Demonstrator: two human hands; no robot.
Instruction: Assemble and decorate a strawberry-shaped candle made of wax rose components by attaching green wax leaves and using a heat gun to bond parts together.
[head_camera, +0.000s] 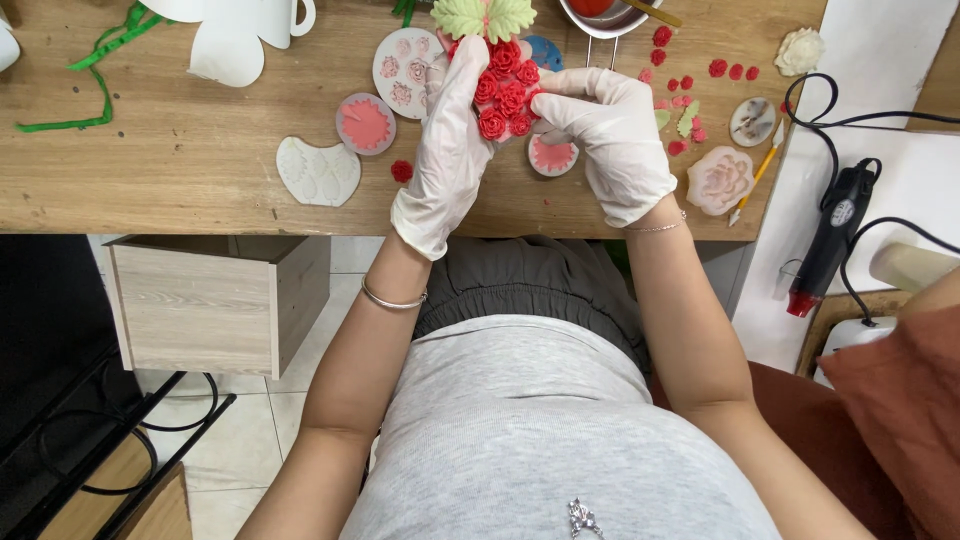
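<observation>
Both hands wear thin white gloves over a wooden table (200, 160). My left hand (448, 140) holds the left side of a strawberry-shaped piece (505, 92) covered with small red roses and topped by pale green leaves (484, 16). My right hand (612, 135) grips its right side, fingertips pressed on the roses near the lower edge. The piece hovers just above the table.
Round pink and white silicone moulds (366, 124) lie around, with a leaf mould (318, 171), a flower mould (719, 180), loose red roses (718, 68), a small brush (759, 173) and a metal pan (606, 18). A heat gun (832, 235) lies at right. A wooden box (205, 305) sits below the table.
</observation>
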